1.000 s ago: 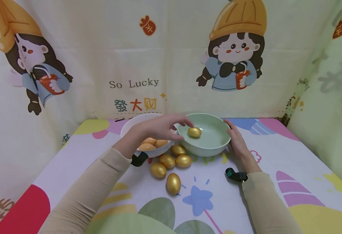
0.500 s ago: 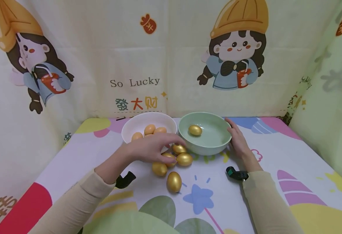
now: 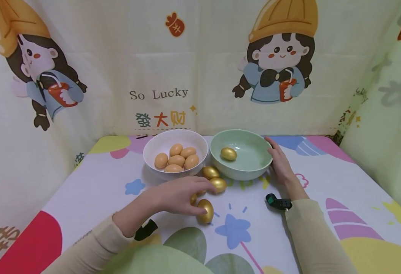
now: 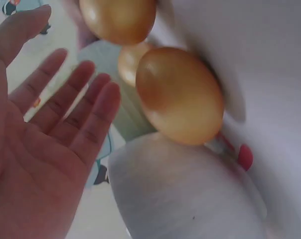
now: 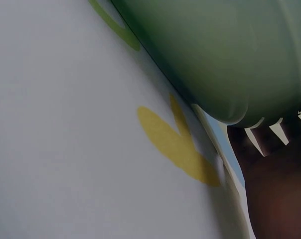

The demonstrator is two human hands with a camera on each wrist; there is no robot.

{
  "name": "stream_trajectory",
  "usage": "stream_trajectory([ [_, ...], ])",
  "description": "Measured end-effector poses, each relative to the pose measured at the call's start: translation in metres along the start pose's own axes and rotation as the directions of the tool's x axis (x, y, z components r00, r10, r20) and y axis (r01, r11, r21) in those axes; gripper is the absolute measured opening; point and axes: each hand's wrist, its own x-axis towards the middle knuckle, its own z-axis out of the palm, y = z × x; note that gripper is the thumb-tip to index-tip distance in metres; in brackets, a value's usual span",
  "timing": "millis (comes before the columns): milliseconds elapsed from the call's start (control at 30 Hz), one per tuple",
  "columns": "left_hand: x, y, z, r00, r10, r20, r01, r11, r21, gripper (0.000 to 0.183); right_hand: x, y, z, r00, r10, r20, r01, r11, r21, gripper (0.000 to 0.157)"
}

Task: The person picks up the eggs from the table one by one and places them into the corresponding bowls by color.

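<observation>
My left hand [image 3: 178, 195] hovers over a cluster of golden eggs on the table, fingers spread. Its thumb overlaps the front golden egg [image 3: 206, 213] and its fingertips reach another golden egg [image 3: 219, 185]; contact is unclear. The left wrist view shows those fingers fairly straight, apart from the near golden egg [image 4: 183, 97]. Further golden eggs are partly hidden under the hand. My right hand [image 3: 281, 163] rests against the right side of the green bowl [image 3: 245, 174], its fingers along the outer wall in the right wrist view. One golden egg [image 3: 228, 153] lies inside that bowl.
A white bowl [image 3: 162, 142] with several brown eggs [image 3: 176, 160] stands left of the green bowl. Another golden egg [image 3: 210, 172] lies just in front of both bowls. A patterned cloth [image 3: 251, 213] covers the table, and a printed curtain [image 3: 207, 76] hangs behind.
My left hand has withdrawn from the green bowl, leaving a golden egg inside, and moved down and toward me over the remaining golden eggs. My right hand stays at the green bowl.
</observation>
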Motion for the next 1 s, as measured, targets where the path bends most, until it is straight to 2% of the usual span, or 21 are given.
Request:
stream_trajectory([
  [200,-0.002,0.005,0.011,0.997,-0.077,0.022,0.075,0.994,0.077,0.042,0.000,-0.001,0.001,1.000,-0.014,-0.003,0.014,1.000,-0.007,0.058],
  [433,0.000,0.008,0.020,0.995,-0.096,0.033,0.090,0.986,0.142,0.041,0.002,0.000,0.001,1.000,0.000,-0.009,0.000,1.000,0.006,0.058],
  [667,0.006,0.011,0.025,0.995,-0.082,0.053,0.066,0.965,0.253,0.032,0.002,0.001,0.000,1.000,0.002,-0.006,-0.002,1.000,0.005,0.058],
  [867,0.006,0.012,0.024,0.993,-0.084,0.084,0.066,0.977,0.200,0.032,0.001,0.002,0.001,1.000,0.000,-0.004,0.000,1.000,0.010,0.057],
  [1000,0.007,0.012,0.027,0.993,-0.046,0.105,0.031,0.989,0.143,0.037,0.002,0.003,0.001,1.000,-0.007,-0.007,0.007,1.000,0.010,0.057],
])
